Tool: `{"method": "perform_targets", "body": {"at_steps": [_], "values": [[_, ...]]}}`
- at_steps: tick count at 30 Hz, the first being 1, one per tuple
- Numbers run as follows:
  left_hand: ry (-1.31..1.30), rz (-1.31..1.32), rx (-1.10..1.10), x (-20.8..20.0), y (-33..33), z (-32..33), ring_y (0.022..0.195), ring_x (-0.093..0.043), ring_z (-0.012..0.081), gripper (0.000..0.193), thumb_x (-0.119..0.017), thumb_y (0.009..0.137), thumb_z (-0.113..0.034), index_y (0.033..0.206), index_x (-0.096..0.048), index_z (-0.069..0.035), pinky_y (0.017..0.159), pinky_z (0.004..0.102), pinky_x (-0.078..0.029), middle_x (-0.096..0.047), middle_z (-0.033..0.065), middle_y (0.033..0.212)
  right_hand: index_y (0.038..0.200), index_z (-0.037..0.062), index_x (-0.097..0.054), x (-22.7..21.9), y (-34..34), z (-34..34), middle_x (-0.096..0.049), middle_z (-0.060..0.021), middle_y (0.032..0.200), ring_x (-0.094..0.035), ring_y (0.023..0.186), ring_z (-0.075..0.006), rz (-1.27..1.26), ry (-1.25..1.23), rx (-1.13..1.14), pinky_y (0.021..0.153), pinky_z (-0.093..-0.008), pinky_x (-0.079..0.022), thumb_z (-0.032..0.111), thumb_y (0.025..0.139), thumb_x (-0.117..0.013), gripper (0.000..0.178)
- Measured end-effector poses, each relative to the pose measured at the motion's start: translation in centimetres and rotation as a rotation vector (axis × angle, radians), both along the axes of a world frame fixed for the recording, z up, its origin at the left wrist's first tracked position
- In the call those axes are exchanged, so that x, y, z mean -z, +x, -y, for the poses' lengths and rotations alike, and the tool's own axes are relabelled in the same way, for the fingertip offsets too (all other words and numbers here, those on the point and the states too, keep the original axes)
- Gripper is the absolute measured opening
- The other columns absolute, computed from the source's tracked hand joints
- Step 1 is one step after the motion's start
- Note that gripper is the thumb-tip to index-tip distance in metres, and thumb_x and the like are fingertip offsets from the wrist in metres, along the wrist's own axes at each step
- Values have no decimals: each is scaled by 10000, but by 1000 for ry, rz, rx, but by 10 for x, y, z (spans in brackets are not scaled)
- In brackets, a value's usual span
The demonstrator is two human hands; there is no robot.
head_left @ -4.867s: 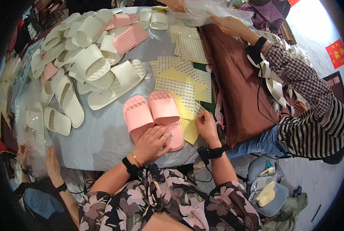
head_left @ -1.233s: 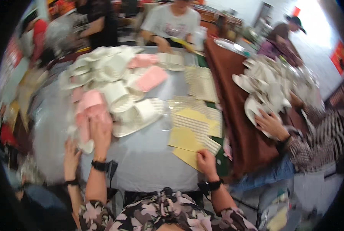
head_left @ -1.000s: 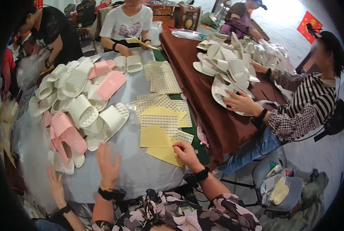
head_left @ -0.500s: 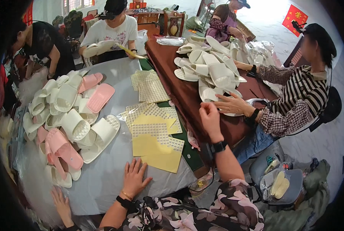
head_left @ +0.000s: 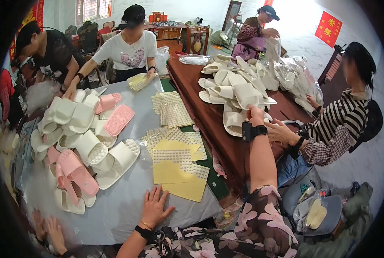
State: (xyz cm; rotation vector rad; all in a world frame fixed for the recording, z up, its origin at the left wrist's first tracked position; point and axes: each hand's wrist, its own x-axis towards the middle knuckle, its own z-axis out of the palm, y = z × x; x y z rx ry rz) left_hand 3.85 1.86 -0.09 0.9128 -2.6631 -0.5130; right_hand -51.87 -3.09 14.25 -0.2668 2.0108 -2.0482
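Observation:
My left hand lies flat on the grey-covered table with spread fingers, just below the yellow sticker sheets. My right arm stretches to the brown table, where my right hand has its fingers closed at the near end of a white slipper in the pile. The wrist partly hides the grip. Beside it a co-worker's hand reaches in from the right. On the grey table at left lies a heap of white slippers with several pink slippers among them.
More sticker sheets lie along the grey table's right side. Plastic-wrapped slippers are heaped on the brown table. A chair holding bagged slippers stands at lower right. Co-workers stand across and left; another person's hands rest at lower left.
My right hand has reached forward from the brown table's edge to the white slipper pile. The co-worker opposite has lowered the slippers and now holds sticker sheets. My left hand stays put.

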Motion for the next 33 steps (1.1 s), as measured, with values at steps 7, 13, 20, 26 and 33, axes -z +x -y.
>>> {"method": "perform_targets", "body": {"at_steps": [7, 13, 20, 26, 33], "values": [[-12, -40, 19, -3, -3, 5, 1398, -318, 335, 685, -654, 838, -498, 1359, -511, -78, 1154, 526, -193, -370, 188, 1488, 733, 87, -559, -72, 38, -12, -547, -23, 641, -521, 493, -142, -40, -466, -204, 476, -281, -455, 68, 845, -668, 158], [32, -50, -24, -8, 2, 8, 1367, -356, 362, 685, -639, 861, -473, 1390, -466, -74, 1137, 533, -232, -393, 207, 1462, 958, 73, -582, -124, 107, -56, -596, -12, 799, -580, 646, -132, -126, -504, -356, 545, -275, -482, 24, 866, -627, 113], [458, -617, -56, 36, 14, 22, 1345, -409, 330, 674, -571, 917, -481, 1413, -427, -48, 1118, 466, -313, -421, 191, 1454, 1160, 26, -589, -123, 172, -71, -661, -25, 940, -639, 773, -129, -136, -449, -746, 586, -243, -486, 95, 915, -581, 255], [1379, -1144, -162, 16, 38, 36, 1289, -488, 303, 786, -301, 971, -653, 1478, -338, -54, 1065, 444, -408, -463, 166, 1437, 1112, -11, -624, -58, 263, -45, -662, -19, 888, -581, 661, -87, 85, -179, -934, 533, -226, -414, 86, 898, -583, 238], [1483, -1459, -224, -6, 87, 46, 1236, -541, 293, 840, -238, 955, -697, 1450, -369, -31, 1029, 451, -442, -510, 186, 1385, 1032, 20, -666, 36, 295, -15, -634, 18, 845, -553, 697, -69, 41, 288, -1335, 578, -218, -396, 125, 889, -608, 187]]}}
